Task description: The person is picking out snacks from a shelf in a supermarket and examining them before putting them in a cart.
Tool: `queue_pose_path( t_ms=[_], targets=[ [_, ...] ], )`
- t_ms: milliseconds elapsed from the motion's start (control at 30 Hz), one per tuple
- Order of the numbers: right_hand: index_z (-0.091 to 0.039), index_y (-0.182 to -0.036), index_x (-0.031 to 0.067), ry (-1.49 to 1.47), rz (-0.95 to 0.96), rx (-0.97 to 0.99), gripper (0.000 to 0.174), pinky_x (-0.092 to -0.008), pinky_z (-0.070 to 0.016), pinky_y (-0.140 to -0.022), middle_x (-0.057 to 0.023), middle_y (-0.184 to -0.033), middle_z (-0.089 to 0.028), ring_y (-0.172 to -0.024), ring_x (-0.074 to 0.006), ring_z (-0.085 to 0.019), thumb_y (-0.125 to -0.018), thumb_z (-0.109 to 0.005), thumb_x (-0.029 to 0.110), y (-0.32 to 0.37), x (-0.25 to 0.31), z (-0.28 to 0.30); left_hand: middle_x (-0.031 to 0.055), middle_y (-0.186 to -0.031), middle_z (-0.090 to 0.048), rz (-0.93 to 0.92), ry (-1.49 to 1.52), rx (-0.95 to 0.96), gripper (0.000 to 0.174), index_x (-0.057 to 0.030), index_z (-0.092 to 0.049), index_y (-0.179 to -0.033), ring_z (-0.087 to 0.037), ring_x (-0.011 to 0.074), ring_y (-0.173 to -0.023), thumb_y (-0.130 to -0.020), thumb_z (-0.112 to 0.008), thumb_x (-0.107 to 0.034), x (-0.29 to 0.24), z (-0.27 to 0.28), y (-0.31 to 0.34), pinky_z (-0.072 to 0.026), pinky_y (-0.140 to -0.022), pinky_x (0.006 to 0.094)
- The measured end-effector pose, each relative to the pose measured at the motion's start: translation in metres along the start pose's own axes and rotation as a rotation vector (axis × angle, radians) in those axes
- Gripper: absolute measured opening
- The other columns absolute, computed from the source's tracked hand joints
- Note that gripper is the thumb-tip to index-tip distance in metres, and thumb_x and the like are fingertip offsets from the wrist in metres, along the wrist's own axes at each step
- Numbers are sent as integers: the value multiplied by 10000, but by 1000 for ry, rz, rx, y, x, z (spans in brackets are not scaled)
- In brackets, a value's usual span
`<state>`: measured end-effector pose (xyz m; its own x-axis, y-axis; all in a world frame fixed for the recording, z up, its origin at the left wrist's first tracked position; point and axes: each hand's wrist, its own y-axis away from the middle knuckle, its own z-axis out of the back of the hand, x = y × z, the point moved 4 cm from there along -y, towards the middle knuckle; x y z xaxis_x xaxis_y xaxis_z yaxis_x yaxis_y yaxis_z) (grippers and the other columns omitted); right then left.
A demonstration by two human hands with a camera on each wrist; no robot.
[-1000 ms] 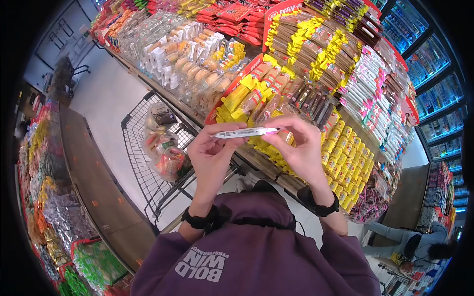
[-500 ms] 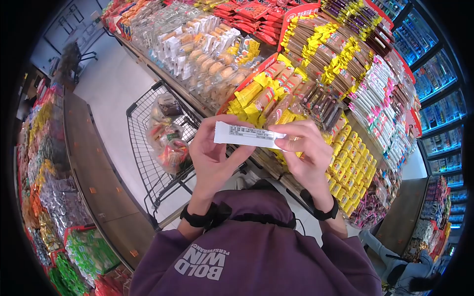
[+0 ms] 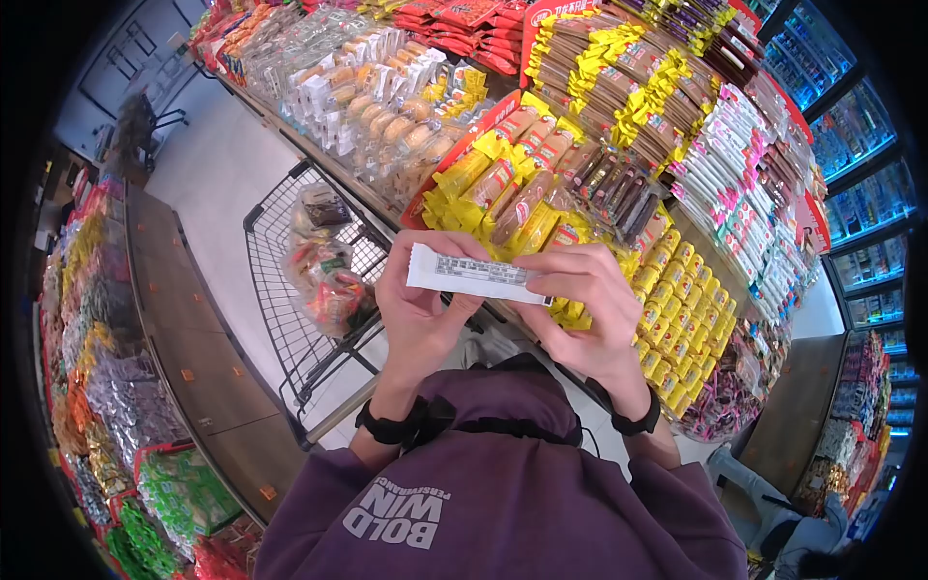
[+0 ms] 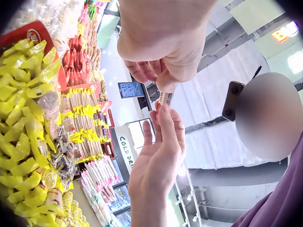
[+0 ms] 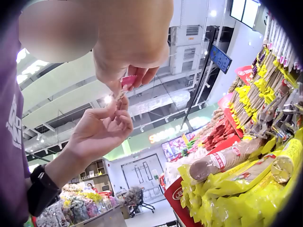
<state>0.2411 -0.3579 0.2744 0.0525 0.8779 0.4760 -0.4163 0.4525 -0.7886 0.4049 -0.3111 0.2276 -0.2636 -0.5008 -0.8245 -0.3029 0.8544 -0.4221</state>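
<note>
A slim white packet with printed text (image 3: pixel 474 275) is held level between both hands in the head view. The left hand (image 3: pixel 422 307) pinches its left end, and the right hand (image 3: pixel 592 307) pinches its right end, near a small dark mark. In the left wrist view the packet (image 4: pixel 165 98) shows edge-on between the left hand (image 4: pixel 163 45) above and the right hand (image 4: pixel 158 161) below. A pink part of the packet (image 5: pixel 128 81) shows at the right hand's fingers in the right wrist view.
Beyond the hands, a sloped display holds yellow-wrapped sausages (image 3: pixel 522 198), small yellow packs (image 3: pixel 681 314) and wrapped buns (image 3: pixel 396 126). A wire cart (image 3: pixel 280 280) with bagged goods (image 3: pixel 333 295) stands at left. Another person (image 3: pixel 773 507) is at lower right.
The packet has turned from its narrow edge to its printed white face, and now tilts slightly down at the right. Both hands still pinch its ends.
</note>
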Motion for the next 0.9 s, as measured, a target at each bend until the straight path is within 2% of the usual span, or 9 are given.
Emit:
queue_pose_path(
  t_ms=[167,333,567,700,800,900],
  targets=[
    [-606,-845,41,-32,-40,-56,298,-360,-504,-758,-113,-961,-708,-860,-275,-648,-639,-807,-36,10,-8,27,135,-1032,-629,-16,-18,38,379,-19,-509,-1067,-626,176,-963,-782,-749,51,8,-28,-2,-506,-878,314],
    [-565,-957,54,-46,-75,-79,394,-370,-499,-780,-121,-992,-704,-885,-272,-643,-660,-806,-42,20,-17,66,133,-1010,-630,38,-28,90,348,-7,-543,-1046,-630,183,-951,-776,-754,50,14,-69,-8,-512,-872,325],
    [-572,-945,57,-5,-152,-127,374,-365,-499,-790,-110,-977,-704,-907,-265,-635,-674,-815,-30,38,-20,111,133,-1006,-625,86,36,120,328,-4,-553,-1023,-625,185,-966,-767,-742,75,40,-125,-2,-514,-865,320],
    [-469,-858,99,-21,-184,-134,407,-346,-447,-789,-136,-956,-714,-859,-220,-608,-685,-807,-48,52,-25,130,133,-1001,-626,70,32,151,331,-4,-548,-1017,-623,191,-969,-761,-738,86,50,-146,2,-514,-862,322],
    [-437,-822,107,-13,-195,-145,418,-343,-434,-778,-134,-954,-713,-840,-218,-595,-691,-801,-51,61,-26,142,135,-1004,-628,90,55,155,334,-2,-542,-1014,-630,200,-956,-758,-734,95,59,-158,9,-515,-852,322],
    [-500,-806,75,-58,-233,-180,355,-345,-482,-756,-122,-952,-708,-835,-246,-620,-677,-803,-57,67,-29,156,135,-996,-635,74,8,149,332,3,-559,-1017,-634,199,-945,-751,-737,91,62,-170,13,-512,-841,319]
  ],
)
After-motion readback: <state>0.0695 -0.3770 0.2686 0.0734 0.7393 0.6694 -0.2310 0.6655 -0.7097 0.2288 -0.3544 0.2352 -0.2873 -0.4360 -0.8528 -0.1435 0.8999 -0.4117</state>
